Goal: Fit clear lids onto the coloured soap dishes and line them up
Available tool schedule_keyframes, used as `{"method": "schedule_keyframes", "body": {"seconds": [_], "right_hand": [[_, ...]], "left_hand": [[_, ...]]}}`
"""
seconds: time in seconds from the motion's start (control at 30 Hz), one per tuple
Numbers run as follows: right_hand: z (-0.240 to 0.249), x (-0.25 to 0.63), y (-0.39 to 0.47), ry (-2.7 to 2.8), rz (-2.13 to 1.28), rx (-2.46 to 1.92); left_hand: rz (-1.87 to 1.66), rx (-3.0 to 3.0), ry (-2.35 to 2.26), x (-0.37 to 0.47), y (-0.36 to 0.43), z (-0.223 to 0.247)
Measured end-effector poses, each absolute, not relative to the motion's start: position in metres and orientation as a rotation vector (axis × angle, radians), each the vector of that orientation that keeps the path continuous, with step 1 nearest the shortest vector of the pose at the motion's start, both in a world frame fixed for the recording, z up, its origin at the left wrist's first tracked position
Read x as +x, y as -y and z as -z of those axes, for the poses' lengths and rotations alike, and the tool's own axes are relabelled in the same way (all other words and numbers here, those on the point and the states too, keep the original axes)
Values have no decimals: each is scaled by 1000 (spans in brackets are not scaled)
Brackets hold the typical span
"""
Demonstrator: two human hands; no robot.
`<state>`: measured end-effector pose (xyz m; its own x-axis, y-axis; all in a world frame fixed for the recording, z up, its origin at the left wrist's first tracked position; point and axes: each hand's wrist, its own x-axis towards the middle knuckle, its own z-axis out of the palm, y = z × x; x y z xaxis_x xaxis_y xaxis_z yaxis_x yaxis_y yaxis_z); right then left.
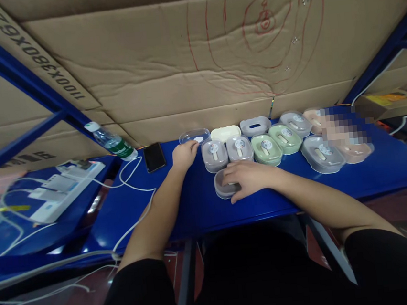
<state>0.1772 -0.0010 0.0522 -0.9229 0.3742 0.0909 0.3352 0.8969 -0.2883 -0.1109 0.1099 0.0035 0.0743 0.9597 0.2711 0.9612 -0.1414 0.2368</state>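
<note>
My left hand [185, 155] is closed in a pinch at the near edge of a clear plastic lid [190, 134] with a round white sticker. My right hand [247, 177] lies over a small grey plastic box [225, 192] near the table's front edge. Its fingers curl over the rim into the box, and the thumb is at the near side. Something whitish shows under the fingers, too hidden to name. Just behind stand two grey lidded boxes [215, 156], each with a round sticker and a pale strip on top. A cream box part [225, 133] lies beside the clear lid.
A grey piece with an oval slot [255, 127], green lidded boxes [267, 150], more grey boxes [323, 154] and pinkish boxes [359, 153] stand to the right. Leftward are a phone [154, 157], water bottle [116, 144], white cables and a power strip [66, 192]. Cardboard [151, 57] rises behind.
</note>
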Motion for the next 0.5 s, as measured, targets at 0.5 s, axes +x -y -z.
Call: {"method": "schedule_keyframes", "body": {"seconds": [0.5], "right_hand": [[-45,177,-2,2878,-434,-495]], "left_hand": [[651,-2283,2046,-111,-112,-1]]}}
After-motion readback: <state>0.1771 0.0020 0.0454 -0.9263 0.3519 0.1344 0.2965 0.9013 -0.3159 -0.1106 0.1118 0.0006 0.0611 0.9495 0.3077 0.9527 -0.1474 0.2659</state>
